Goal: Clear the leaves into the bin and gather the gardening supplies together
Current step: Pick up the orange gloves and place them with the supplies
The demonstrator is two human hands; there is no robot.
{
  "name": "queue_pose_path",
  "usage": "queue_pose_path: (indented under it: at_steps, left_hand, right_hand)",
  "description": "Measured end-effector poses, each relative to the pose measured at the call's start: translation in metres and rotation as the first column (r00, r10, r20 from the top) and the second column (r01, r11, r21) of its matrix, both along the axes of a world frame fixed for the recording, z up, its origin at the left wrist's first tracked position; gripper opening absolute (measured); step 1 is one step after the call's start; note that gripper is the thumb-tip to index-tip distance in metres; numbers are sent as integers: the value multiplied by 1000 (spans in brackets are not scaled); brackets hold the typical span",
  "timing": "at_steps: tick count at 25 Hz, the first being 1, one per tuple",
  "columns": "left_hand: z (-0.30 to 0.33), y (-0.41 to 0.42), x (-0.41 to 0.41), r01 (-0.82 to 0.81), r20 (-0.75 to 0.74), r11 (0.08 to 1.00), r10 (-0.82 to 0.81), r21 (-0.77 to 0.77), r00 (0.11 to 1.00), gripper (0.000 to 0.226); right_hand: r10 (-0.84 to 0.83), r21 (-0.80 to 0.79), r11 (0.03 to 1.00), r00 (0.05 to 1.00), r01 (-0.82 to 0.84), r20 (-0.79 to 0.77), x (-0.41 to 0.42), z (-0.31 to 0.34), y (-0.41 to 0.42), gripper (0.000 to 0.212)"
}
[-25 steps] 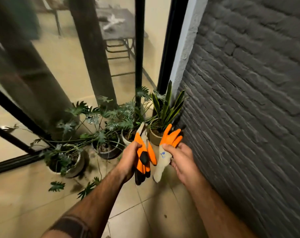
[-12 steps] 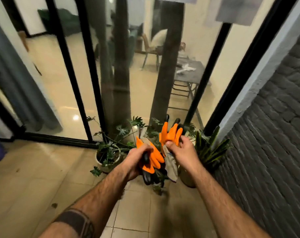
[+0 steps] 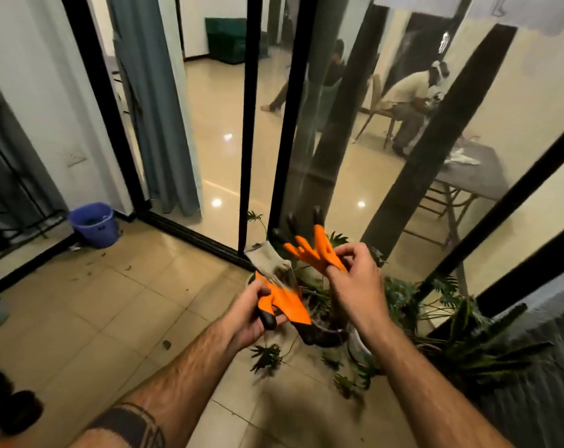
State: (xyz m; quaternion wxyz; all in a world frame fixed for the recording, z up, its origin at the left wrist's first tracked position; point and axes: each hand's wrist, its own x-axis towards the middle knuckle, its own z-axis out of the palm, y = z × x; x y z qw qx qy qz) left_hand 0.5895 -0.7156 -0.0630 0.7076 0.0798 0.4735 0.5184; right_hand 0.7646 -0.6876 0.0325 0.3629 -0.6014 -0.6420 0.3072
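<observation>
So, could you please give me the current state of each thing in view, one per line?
Left hand: grips one glove.
Right hand: pinches the other glove.
Left glove: off the hand, black tips down.
Right glove: off the hand, tips up.
Bucket: upright on the floor, by the door frame.
Leaves: scattered on the tiles.
Pots: upright by the glass.

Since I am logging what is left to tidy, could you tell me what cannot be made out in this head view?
- Purple bucket: contents too dark and small to tell.
- Left glove: cuff motion-blurred; left hand covers part of the glove.
- Right glove: cuff hidden behind right hand.
- Potted plants: pots hidden by foliage and arms.
- Dark objects: cut off by the left edge, unidentifiable.
</observation>
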Motion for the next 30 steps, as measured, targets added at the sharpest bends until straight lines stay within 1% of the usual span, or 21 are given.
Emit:
queue_pose_path:
  at_steps: [1, 2, 3, 4, 6, 8, 9, 11, 13, 14, 15, 17, 18, 20, 22, 24, 27, 30]
  left_hand:
    - [2, 4, -19, -9, 39, 999, 7, 43, 999, 31]
    - [4, 9, -39, -25, 84, 995, 17, 96, 996, 37]
    - [6, 12, -60, -60, 128, 988, 42, 142, 991, 42]
    - [9, 14, -82, -106, 166, 979, 77, 173, 983, 44]
    - [14, 19, -127, -187, 230, 966, 144, 179, 962, 53]
    - [14, 21, -180, -245, 243, 954, 200, 171, 949, 71]
    - [12, 20, -203, -271, 243, 949, 228, 164, 943, 80]
    - [5, 21, -243, -299, 260, 943, 255, 147, 931, 97]
    - [0, 20, -269, -322, 264, 929, 270, 180, 926, 106]
    - [0, 21, -277, -328, 254, 922, 273, 207, 928, 105]
    - [0, 23, -287, -342, 238, 909, 287, 237, 928, 97]
    - [-1, 31, -307, -414, 146, 868, 388, 273, 910, 68]
    - [-1, 35, -319, -464, 85, 840, 459, 281, 884, 57]
    - [-1, 39, -348, -566, -13, 774, 593, 284, 805, 47]
    - [-1, 36, -378, -653, -87, 716, 688, 246, 721, 39]
    - [-8, 31, -409, -729, -115, 645, 762, 229, 637, 29]
    - [-21, 22, -451, -830, -92, 520, 854, 201, 513, 25]
    - [-39, 7, -498, -907, -82, 392, 920, 155, 384, 25]
  right_hand:
    - [52, 30, 998, 993, -55, 108, -27, -2, 2, 25]
    - [132, 15, 990, 965, -139, 225, -56, -4, 1, 24]
    - [226, -33, 973, 920, -228, 320, -87, -8, -1, 25]
    - [314, -84, 949, 878, -305, 362, -118, -12, -2, 27]
    - [441, -163, 897, 835, -410, 329, -167, -13, 0, 36]
    - [516, -199, 856, 805, -477, 293, -220, -11, 10, 51]
    - [528, -205, 849, 797, -487, 294, -244, -12, 14, 54]
    - [512, -192, 859, 808, -475, 291, -285, -18, 24, 49]
    - [474, -168, 879, 850, -446, 230, -320, -27, 37, 35]
    - [461, -173, 884, 871, -433, 173, -334, -32, 45, 27]
    - [465, -195, 877, 879, -440, 105, -350, -37, 55, 21]
    - [514, -234, 832, 858, -503, -15, -382, -45, 72, 14]
    - [551, -221, 807, 833, -547, -51, -399, -45, 80, 13]
    - [613, -181, 759, 780, -625, -125, -433, -43, 98, 12]
    - [636, -128, 738, 747, -662, -195, -468, -40, 120, 8]
    - [663, -122, 710, 716, -694, -219, -505, -39, 140, 10]
    - [661, -210, 663, 694, -719, -285, -561, -48, 160, 13]
    - [646, -296, 611, 678, -734, -351, -614, -60, 171, 11]
